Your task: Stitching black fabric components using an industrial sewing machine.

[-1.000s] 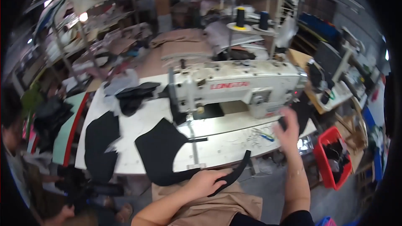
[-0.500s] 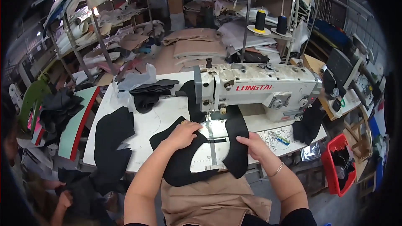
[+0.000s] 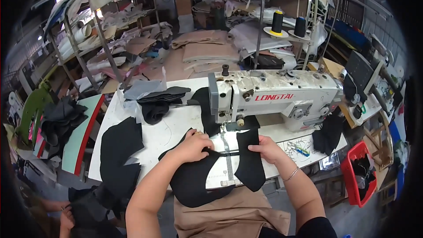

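Observation:
A black curved fabric piece (image 3: 194,178) lies on the white sewing table, left of the needle. My left hand (image 3: 197,146) is closed on its upper edge with curled fingers. Right of the needle, my right hand (image 3: 268,150) pinches the outer edge of another black fabric part (image 3: 250,167) between thumb and fingers. A narrow black strip (image 3: 229,154) bridges the gap between the two parts. Both reach toward the presser foot of the white sewing machine (image 3: 273,93), where a lamp lights the bed. Whether the parts join behind the machine head is hidden.
Cut black fabric (image 3: 120,150) lies at the table's left, with a folded dark stack (image 3: 161,98) behind. Thread snippers (image 3: 299,150) rest among thread scraps at right. A red basket (image 3: 359,174) stands beyond. At lower left another person's hand (image 3: 67,218) holds dark cloth.
The fingers of my left hand have curled in and bunched up the fabric's edge. My right hand still pinches its part, slightly farther up the edge. The whole view has shifted slightly.

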Demonstrator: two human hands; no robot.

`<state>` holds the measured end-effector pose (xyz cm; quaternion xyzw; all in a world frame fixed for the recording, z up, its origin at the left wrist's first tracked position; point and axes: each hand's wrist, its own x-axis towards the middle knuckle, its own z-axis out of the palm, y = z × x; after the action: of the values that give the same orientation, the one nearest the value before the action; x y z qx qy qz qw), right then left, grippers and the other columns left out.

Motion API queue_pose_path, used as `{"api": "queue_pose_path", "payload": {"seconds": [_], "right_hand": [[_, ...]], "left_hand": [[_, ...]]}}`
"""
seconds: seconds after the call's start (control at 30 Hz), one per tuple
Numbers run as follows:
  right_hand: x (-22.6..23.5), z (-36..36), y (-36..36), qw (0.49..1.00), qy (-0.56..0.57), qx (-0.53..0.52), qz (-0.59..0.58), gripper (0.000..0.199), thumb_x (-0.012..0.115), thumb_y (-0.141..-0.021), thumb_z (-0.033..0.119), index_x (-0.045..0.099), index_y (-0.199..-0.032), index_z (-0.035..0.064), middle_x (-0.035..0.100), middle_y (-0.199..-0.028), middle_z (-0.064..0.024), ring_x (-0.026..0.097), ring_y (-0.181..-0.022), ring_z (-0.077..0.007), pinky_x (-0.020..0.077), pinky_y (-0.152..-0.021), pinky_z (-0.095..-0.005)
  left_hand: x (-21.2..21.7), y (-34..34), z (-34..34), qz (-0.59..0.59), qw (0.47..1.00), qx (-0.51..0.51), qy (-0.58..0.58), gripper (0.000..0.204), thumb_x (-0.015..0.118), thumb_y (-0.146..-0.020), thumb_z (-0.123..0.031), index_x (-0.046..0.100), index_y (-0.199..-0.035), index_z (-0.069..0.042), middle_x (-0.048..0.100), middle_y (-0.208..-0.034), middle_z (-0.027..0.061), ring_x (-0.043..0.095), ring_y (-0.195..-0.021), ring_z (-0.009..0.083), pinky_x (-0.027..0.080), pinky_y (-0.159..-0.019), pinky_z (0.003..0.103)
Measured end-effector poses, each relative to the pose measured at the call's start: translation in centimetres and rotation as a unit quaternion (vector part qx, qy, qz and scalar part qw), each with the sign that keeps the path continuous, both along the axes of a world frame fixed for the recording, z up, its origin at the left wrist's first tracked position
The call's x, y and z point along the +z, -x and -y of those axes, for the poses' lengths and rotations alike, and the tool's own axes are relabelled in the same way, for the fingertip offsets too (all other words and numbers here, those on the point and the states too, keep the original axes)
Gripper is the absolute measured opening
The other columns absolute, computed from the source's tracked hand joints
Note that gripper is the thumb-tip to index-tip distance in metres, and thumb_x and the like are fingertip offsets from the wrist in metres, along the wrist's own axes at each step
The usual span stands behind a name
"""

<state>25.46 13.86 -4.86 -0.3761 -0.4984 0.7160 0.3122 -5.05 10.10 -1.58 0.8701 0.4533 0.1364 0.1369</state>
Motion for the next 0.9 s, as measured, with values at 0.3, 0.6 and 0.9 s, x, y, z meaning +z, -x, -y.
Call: {"api": "queue_pose_path", "payload": {"seconds": [0.3, 0.6, 0.9], "right_hand": [[1.7, 1.9, 1.9, 0.989, 0.050, 0.093, -0.108, 0.030, 0.062, -0.085, -0.002, 0.060, -0.115, -0.0001, 0.065, -0.109, -0.0060, 0.064, -0.097, -0.0157, 0.0515, -0.088, -0.0304], [1.4, 1.5, 3.6, 0.952, -0.184, -0.061, 0.237, 0.051, 0.066, -0.083, 0.005, 0.049, -0.131, 0.0039, 0.067, -0.101, -0.0108, 0.064, -0.091, -0.0173, 0.0518, -0.080, -0.0282], [-1.0, -0.2, 3.7, 0.995, -0.068, -0.015, 0.068, 0.032, 0.065, -0.085, 0.007, 0.064, -0.117, 0.0025, 0.067, -0.106, -0.0066, 0.061, -0.092, -0.0118, 0.0493, -0.086, -0.0255]], "left_hand": [[5.0, -0.8, 1.5, 0.225, 0.965, -0.029, 0.128, 0.014, 0.070, -0.082, -0.014, 0.064, -0.090, -0.005, 0.064, -0.088, 0.0069, 0.062, -0.083, 0.0210, 0.049, -0.075, 0.030], [0.8, -0.9, -1.5, 0.229, 0.957, 0.097, 0.152, 0.014, 0.067, -0.085, -0.013, 0.067, -0.096, -0.004, 0.069, -0.085, 0.0052, 0.062, -0.081, 0.0128, 0.049, -0.076, 0.027], [-1.6, -2.9, -4.5, 0.181, 0.957, 0.195, 0.114, 0.019, 0.068, -0.082, -0.020, 0.070, -0.093, -0.005, 0.070, -0.088, 0.0097, 0.067, -0.083, 0.0205, 0.051, -0.077, 0.031]]}}
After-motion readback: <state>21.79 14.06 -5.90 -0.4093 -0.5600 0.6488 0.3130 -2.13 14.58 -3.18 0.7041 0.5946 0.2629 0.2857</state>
